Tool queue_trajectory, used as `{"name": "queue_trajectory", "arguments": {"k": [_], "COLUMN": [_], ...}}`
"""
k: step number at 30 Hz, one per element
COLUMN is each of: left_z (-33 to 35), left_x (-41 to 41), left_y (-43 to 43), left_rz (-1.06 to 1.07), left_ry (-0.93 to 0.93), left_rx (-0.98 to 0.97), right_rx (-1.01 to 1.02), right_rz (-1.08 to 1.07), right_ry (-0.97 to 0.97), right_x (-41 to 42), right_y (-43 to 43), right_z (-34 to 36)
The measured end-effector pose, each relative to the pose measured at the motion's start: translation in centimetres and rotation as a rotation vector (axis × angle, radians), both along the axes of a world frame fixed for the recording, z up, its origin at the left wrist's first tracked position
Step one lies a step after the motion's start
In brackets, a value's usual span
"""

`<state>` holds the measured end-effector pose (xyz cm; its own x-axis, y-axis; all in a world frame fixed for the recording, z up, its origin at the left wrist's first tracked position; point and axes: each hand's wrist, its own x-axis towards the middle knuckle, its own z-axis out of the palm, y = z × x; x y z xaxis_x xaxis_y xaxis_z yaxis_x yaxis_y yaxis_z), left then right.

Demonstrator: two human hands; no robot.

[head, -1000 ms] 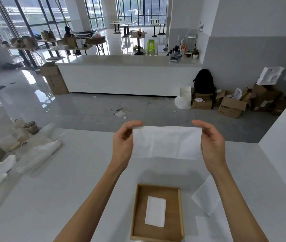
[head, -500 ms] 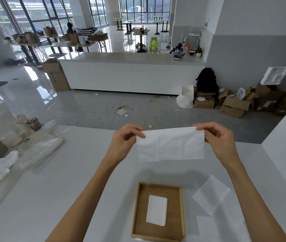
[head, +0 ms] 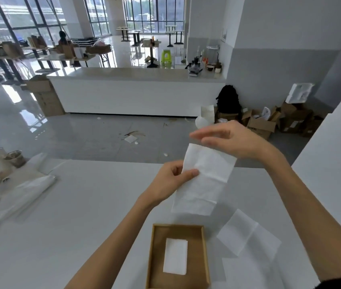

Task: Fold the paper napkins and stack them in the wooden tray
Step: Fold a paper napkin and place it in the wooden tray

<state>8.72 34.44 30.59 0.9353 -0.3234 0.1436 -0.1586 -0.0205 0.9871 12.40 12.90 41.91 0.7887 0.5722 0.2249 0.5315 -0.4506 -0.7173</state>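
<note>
Hands no longer stretch the napkin wide: left hand pinches it, right hand hovers flat-fingered over its top.

White napkin, brown wooden tray

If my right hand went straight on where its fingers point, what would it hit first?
Likely nothing: the right hand points leftward above the napkin the left hand pinches; that line looks free, depth unclear.
</note>
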Motion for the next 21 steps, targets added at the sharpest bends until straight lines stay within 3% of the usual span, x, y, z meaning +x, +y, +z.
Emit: {"name": "queue_trajectory", "arguments": {"k": [3,7,13,21], "left_z": [-0.2,-0.1,-0.1,0.4], "left_x": [0.2,0.2,0.0,0.2], "left_y": [0.5,1.6,2.5,2.8], "left_rz": [0.125,0.192,0.151,0.190], "left_ry": [0.058,0.107,0.153,0.156], "left_rx": [-0.170,-0.159,-0.072,-0.070], "right_rx": [0.490,0.532,0.692,0.663], "right_rz": [-0.291,-0.295,-0.422,-0.443], "right_ry": [0.202,0.561,0.507,0.430], "right_x": [-0.9,-3.1,-2.6,-2.3], "right_y": [-1.9,0.6,3.1,2.9], "right_z": [-4.0,-10.3,-11.9,-11.4]}}
